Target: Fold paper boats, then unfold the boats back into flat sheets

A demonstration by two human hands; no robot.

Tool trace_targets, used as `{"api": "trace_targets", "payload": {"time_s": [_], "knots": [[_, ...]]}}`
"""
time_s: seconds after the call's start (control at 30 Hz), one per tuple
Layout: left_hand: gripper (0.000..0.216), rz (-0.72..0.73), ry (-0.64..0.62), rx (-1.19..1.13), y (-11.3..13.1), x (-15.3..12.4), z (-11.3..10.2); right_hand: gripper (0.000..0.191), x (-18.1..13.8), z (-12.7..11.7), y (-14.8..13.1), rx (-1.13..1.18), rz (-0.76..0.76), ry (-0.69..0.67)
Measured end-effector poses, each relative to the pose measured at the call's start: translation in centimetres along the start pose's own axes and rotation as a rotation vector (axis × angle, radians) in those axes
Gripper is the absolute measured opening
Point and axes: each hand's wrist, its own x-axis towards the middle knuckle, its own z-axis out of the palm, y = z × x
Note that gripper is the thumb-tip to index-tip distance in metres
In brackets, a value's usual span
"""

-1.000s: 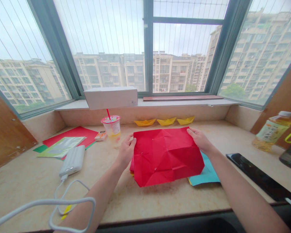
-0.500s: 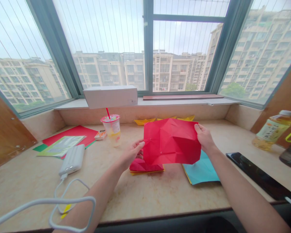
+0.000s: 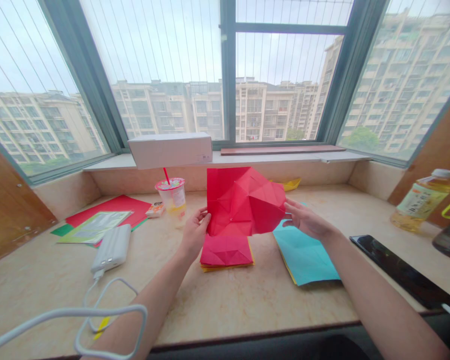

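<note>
A creased sheet of red origami paper (image 3: 240, 202) is raised above the counter, its surface crossed by fold lines. My left hand (image 3: 197, 227) pinches its left edge between thumb and fingers. At the right edge, my right hand (image 3: 303, 218) holds the sheet by its fingertips, the lower fingers somewhat spread. Beneath the sheet lies a folded red paper (image 3: 227, 251) on top of yellow paper. Light blue paper (image 3: 307, 257) rests below my right hand, with yellow showing under its edge. Behind the sheet, a yellow folded paper boat (image 3: 292, 185) is partly visible.
A plastic cup with a straw (image 3: 172, 197) stands behind my left hand. To the left are a white power bank (image 3: 112, 245) with a looping cable (image 3: 108, 310) and red sheets (image 3: 114, 207). At the right lie a phone (image 3: 401, 270) and a drink bottle (image 3: 422, 202).
The red sheet has moved left and slightly up, its right side now bent. It covers more of the yellow boats and less of the folded red paper. My right hand's grip has loosened.
</note>
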Motion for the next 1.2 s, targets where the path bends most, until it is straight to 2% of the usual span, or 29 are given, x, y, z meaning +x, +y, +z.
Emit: {"api": "trace_targets", "payload": {"time_s": [0.13,0.33,0.43,0.67,0.8,1.0,1.1,1.2], "knots": [[0.045,0.032,0.019,-0.06,0.0,0.0,0.1,0.058,-0.3,1.0,0.6,-0.079,0.012,-0.163],[0.044,0.053,0.054,-0.087,-0.1,0.0,0.1,0.046,0.1,1.2,1.5,-0.193,0.02,-0.248],[0.043,0.064,0.067,-0.074,0.0,0.1,-0.1,0.048,0.4,0.8,1.6,-0.195,0.02,-0.186],[0.036,0.134,0.122,-0.005,-0.6,0.8,-1.0,0.054,1.1,-1.1,1.7,-0.269,-0.064,0.135],[0.035,0.17,0.145,0.074,-1.2,1.0,-1.2,0.059,1.5,-1.8,1.7,-0.27,-0.078,0.239],[0.032,0.209,0.181,0.181,-1.3,1.0,-1.1,0.063,2.1,-1.8,2.1,-0.407,-0.152,0.378],[0.032,0.192,0.181,0.161,-1.1,1.1,-1.3,0.058,2.0,-1.5,2.0,-0.344,-0.166,0.411],[0.032,0.175,0.191,0.124,-1.1,1.1,-1.4,0.052,1.7,-1.2,1.5,-0.215,-0.15,0.33]]}}
